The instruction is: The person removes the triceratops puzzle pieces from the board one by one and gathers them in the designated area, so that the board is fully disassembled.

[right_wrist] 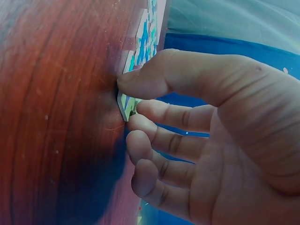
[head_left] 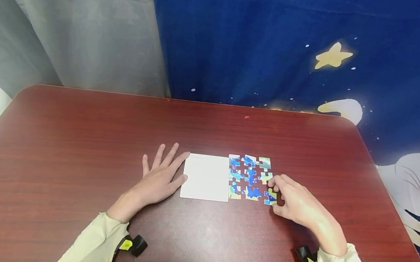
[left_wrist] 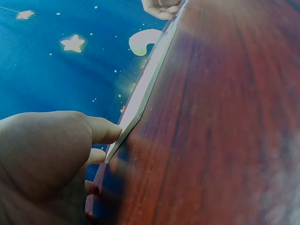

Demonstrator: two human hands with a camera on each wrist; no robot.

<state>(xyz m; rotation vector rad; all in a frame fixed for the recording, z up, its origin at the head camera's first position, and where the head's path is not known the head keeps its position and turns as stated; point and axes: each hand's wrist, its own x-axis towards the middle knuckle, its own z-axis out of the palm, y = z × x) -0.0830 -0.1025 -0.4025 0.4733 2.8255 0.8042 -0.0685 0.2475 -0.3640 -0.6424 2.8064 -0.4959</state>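
A square white board [head_left: 206, 177] lies flat in the middle of the table. Along its left edge rests my left hand [head_left: 158, 177], fingers spread and straight, thumb and index fingertip at the edge. In the left wrist view the thumb touches the side of the board [left_wrist: 149, 79]. Right of the board lie several colourful puzzle pieces [head_left: 250, 177] in loose rows with gaps between them. My right hand [head_left: 294, 202] pinches the bottom right corner puzzle piece [head_left: 270, 197] between thumb and curled fingers. In the right wrist view, the thumb partly hides this piece [right_wrist: 125, 107].
The brown wooden table [head_left: 73, 139] reaches back to a grey curtain [head_left: 89, 22] and a dark blue curtain [head_left: 245, 42] printed with stars and a white cat. Both wrists carry small black cameras on straps.
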